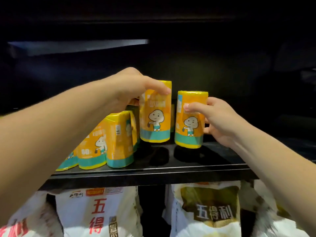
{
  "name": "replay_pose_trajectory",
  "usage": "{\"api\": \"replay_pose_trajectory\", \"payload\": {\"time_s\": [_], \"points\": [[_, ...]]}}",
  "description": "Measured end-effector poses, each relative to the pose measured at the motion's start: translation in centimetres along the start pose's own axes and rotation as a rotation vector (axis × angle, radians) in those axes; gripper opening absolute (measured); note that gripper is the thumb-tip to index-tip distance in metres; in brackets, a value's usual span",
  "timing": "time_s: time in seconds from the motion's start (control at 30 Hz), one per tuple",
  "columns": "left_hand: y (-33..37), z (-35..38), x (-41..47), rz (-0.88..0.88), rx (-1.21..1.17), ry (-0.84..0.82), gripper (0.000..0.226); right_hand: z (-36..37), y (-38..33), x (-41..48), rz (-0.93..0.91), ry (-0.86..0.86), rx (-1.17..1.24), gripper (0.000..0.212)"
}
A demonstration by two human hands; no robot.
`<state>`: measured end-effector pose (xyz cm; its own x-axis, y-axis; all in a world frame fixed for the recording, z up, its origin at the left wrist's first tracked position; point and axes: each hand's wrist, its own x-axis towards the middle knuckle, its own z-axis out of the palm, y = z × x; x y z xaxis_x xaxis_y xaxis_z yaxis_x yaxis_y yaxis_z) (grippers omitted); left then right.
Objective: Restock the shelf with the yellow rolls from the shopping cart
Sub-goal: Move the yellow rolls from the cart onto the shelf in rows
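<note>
A view from a head-worn camera looked down two bare forearms reaching into a dark black shelf (153,170). The left hand (135,89) gripped one yellow roll (155,115) from above, its fingers curled over the top edge. The right hand (217,117) held a second yellow roll (189,122) from the side, with the thumb across its front and the fingers wrapped behind. Both rolls were upright and side by side, apart, over the middle of the shelf; whether their bases touched it could not be told. Each showed a cartoon figure above a teal band. At the left stood three more rolls (119,141) in a front row, the farthest left half hidden by the forearm, with slivers of others behind. On the level below sat two white printed bags (99,211), with parts of more at the edges.
</note>
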<state>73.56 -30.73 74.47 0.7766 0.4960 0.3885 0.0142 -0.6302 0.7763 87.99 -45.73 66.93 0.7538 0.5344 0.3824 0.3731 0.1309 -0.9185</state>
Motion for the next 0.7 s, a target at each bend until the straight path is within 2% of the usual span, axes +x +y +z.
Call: {"api": "replay_pose_trajectory", "payload": {"time_s": [0.07, 0.13, 0.27, 0.4, 0.47, 0.6, 0.7], "points": [[0.0, -0.1, 1.5, -0.019, 0.03, -0.01, 0.064, 0.3, 0.4, 1.4, 0.018, 0.018, -0.02, 0.057], [-0.1, 0.0, 3.0, -0.018, 0.065, -0.032, 0.063, 0.8, 0.7, 2.6, 0.04, 0.035, -0.019, 0.059], [-0.7, 0.3, 6.1, -0.042, 0.133, -0.061, 0.049, 2.0, 1.4, 4.7, 0.077, 0.104, -0.004, 0.061], [-1.4, 0.2, 9.0, -0.128, 0.238, -0.215, 0.026, 2.5, 2.6, 7.1, 0.097, 0.158, -0.024, 0.052], [-1.8, 0.1, 10.4, -0.152, 0.276, -0.267, 0.021, 2.7, 3.0, 8.1, 0.102, 0.18, -0.021, 0.052], [-2.7, 0.4, 13.1, -0.136, 0.352, -0.276, 0.033, 3.1, 3.1, 9.9, 0.07, 0.19, 0.019, 0.052], [-3.1, 0.4, 14.5, -0.124, 0.479, -0.287, 0.042, 3.2, 3.3, 11.6, 0.092, 0.191, -0.029, 0.038]]}}
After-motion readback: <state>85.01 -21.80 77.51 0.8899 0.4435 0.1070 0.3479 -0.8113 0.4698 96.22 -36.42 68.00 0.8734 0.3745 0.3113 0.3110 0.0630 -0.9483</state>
